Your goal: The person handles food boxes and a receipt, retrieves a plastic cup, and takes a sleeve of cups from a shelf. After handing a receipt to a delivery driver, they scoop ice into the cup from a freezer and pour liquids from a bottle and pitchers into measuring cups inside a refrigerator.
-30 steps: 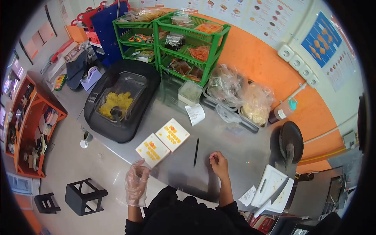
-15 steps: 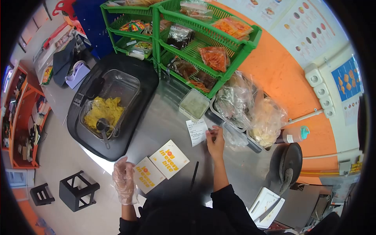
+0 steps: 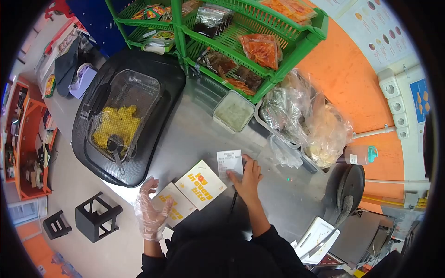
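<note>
A printed paper receipt lies on the metal table, and my bare right hand is on its right side, thumb over its lower part and fingers at its edge. Left of it are two overlapping square boxes with yellow and orange lettering, an upper box and a lower box. My left hand, in a clear plastic glove, is at the lower box's left edge, fingers apart, thumb over the box. A black pen lies partly beside my right wrist.
A black tray at the left bears a mesh basket of yellow food with a ladle. Behind are green racks, a square tub and bagged food. A knife rests on a white board at lower right.
My right hand has moved down and left, bringing the receipt closer to the boxes. My left hand has opened and its thumb has come over the lower box. The view has shifted slightly.
</note>
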A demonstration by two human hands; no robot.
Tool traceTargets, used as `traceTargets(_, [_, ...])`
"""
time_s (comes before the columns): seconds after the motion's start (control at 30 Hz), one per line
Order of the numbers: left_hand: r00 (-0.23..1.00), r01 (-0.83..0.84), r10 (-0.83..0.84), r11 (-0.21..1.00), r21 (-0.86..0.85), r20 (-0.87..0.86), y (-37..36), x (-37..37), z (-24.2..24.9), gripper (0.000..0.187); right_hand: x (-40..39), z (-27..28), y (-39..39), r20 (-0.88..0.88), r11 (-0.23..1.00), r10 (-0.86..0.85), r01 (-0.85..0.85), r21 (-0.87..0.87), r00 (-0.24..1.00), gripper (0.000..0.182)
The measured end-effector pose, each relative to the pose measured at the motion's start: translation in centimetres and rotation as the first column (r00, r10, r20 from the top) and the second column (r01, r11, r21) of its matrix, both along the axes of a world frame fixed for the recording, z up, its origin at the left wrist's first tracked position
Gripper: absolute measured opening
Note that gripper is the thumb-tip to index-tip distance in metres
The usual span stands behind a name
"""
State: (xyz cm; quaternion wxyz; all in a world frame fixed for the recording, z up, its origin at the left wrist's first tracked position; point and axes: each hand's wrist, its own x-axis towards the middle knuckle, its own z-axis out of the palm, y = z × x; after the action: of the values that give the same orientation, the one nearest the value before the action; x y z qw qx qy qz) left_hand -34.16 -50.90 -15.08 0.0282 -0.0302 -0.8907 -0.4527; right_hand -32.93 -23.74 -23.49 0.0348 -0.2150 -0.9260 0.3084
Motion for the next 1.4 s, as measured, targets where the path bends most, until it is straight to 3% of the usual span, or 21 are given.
traceTargets(0.17, [0.999, 0.03, -0.03, 1.0, 0.002, -0.035, -0.2, -0.1, 0.1, 0.065, 1.5, 0.8, -1.3, 0.072, 1.0, 0.012, -0.012, -0.008, 0.997, 0.07])
traceTargets(0.23, [0.997, 0.048, -0.048, 0.999, 0.002, -0.063, -0.4, -0.1, 0.1, 0.067, 1.9, 0.2, -0.2, -0.161, 0.988, -0.016, -0.009, -0.155, 0.987, 0.049])
traceTargets(0.27, [0.997, 0.047, -0.044, 0.998, 0.05, -0.056, -0.5, 0.1, 0.2, 0.066, 2.4, 0.7, 0.1, -0.169, 0.988, -0.019, -0.007, -0.152, 0.985, 0.049])
traceTargets(0.33, [0.997, 0.048, -0.042, 0.994, 0.101, -0.065, -0.8, 0.7, 0.4, 0.066, 3.6, 1.9, 1.0, -0.223, 0.873, -0.233, 0.102, -0.477, 0.946, 0.025])
traceTargets(0.37, [0.999, 0.031, -0.025, 0.992, 0.122, -0.046, -1.0, 1.2, 0.6, 0.068, 4.5, 2.5, 1.5, -0.241, 0.875, -0.233, 0.095, -0.475, 0.942, 0.025])
traceTargets(0.43, [0.999, 0.011, -0.004, 0.989, 0.147, -0.05, -1.4, 2.2, 1.1, 0.069, 6.9, 3.5, 2.2, -0.269, 0.976, -0.117, 0.06, -0.211, 0.956, 0.016])
traceTargets(0.47, [0.999, 0.0, 0.006, 0.992, 0.128, -0.042, -1.6, 2.8, 1.5, 0.074, 7.8, 3.8, 1.9, -0.29, 0.977, -0.108, 0.048, -0.208, 0.951, 0.016])
traceTargets(0.53, [0.998, -0.022, 0.027, 0.994, 0.106, -0.049, -2.4, 4.3, 2.3, 0.078, 9.7, 4.2, 0.9, -0.166, 0.946, -0.171, 0.115, -0.303, 0.971, 0.012])
traceTargets(0.57, [0.997, 0.04, -0.044, 0.997, -0.059, -0.071, -2.9, 5.1, 2.8, 0.085, 10.5, 4.2, 0.1, -0.183, 0.947, -0.161, 0.099, -0.306, 0.97, 0.012])
traceTargets(0.6, [0.991, 0.093, -0.113, 0.97, -0.225, -0.078, -3.5, 5.9, 3.2, 0.093, 11.0, 3.9, -1.0, -0.245, 0.957, -0.114, 0.04, -0.288, 0.963, 0.01])
traceTargets(0.67, [0.993, 0.092, -0.104, 0.978, -0.189, -0.055, -4.1, 7.5, 2.3, 0.104, 11.4, 4.0, -2.9, -0.324, 0.962, -0.049, -0.042, -0.268, 0.945, 0.011])
traceTargets(0.73, [0.986, 0.148, -0.164, 0.929, -0.338, -0.017, -3.8, 8.6, 2.4, 0.108, 11.8, 4.7, -4.7, -0.426, 0.962, 0.126, -0.216, -0.17, 0.896, 0.023])
traceTargets(0.8, [0.989, 0.145, -0.149, 0.924, -0.355, 0.016, -3.6, 9.5, 1.8, 0.11, 11.9, 4.4, -5.6, -0.429, 0.929, 0.197, -0.307, -0.205, 0.881, 0.033])
traceTargets(0.87, [0.971, 0.206, -0.238, 0.853, -0.479, -0.005, -3.3, 9.2, 1.2, 0.111, 10.8, 5.3, -6.5, -0.433, 0.945, 0.286, -0.328, -0.022, 0.854, 0.036])
traceTargets(0.93, [0.981, 0.153, -0.19, 0.868, -0.473, -0.03, -3.2, 9.7, 0.1, 0.108, 9.2, 5.6, -7.1, -0.442, 0.941, 0.315, -0.335, 0.035, 0.84, 0.039])
traceTargets(1.0, [0.99, 0.087, -0.117, 0.945, -0.315, -0.076, -3.2, 10.1, -1.6, 0.103, 8.5, 4.8, -7.6, -0.435, 0.935, 0.345, -0.346, 0.081, 0.832, 0.043])
traceTargets(1.07, [0.994, 0.008, -0.045, 0.938, -0.346, -0.101, -2.3, 11.1, -3.7, 0.098, 7.4, 4.1, -7.4, -0.309, 0.924, 0.381, -0.367, 0.103, 0.871, 0.047])
traceTargets(1.13, [0.968, -0.122, 0.043, 0.942, -0.312, -0.248, -1.2, 11.8, -5.0, 0.097, 6.0, 3.0, -6.6, -0.401, 0.882, 0.452, -0.466, 0.069, 0.797, 0.048])
traceTargets(1.27, [0.994, -0.059, 0.032, 0.959, -0.276, -0.102, -0.4, 12.1, -4.7, 0.099, 4.2, 1.8, -5.2, -0.416, 0.824, 0.524, -0.566, 0.029, 0.743, 0.048])
traceTargets(1.33, [0.998, 0.051, -0.056, 0.986, -0.161, -0.028, -0.6, 12.8, -4.3, 0.109, 5.0, 2.2, -6.1, -0.432, 0.812, 0.532, -0.583, 0.018, 0.729, 0.047])
traceTargets(1.4, [0.999, 0.049, -0.048, 0.982, -0.182, 0.007, -2.0, 14.2, -4.2, 0.115, 7.6, 6.0, -7.3, -0.284, 0.887, 0.462, -0.442, 0.135, 0.84, 0.042])
